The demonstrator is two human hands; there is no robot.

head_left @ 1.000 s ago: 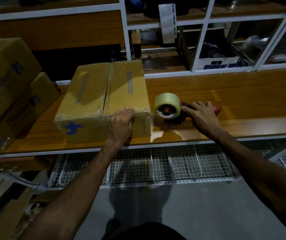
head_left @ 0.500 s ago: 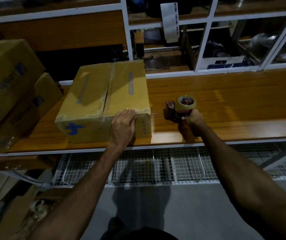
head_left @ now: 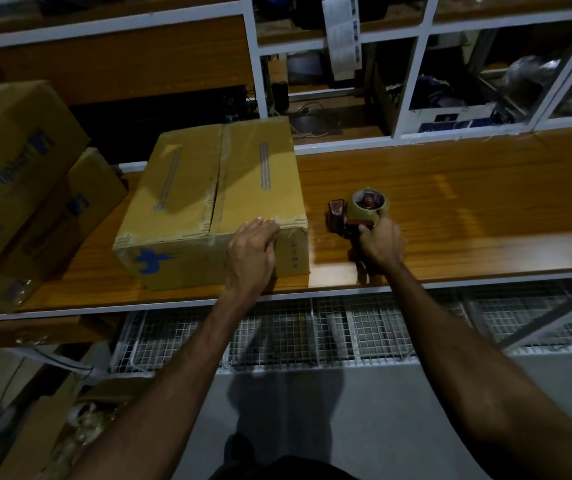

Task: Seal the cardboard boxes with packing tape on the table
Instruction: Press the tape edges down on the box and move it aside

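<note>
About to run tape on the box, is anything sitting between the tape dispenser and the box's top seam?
Nothing visible. The tape dispenser in the right hand is beside the cardboard box, with only bare table between them.

Left hand (head_left: 251, 251) flat on cardboard box (head_left: 208, 188), right hand (head_left: 380, 242) gripping tape dispenser (head_left: 355, 213)
</note>
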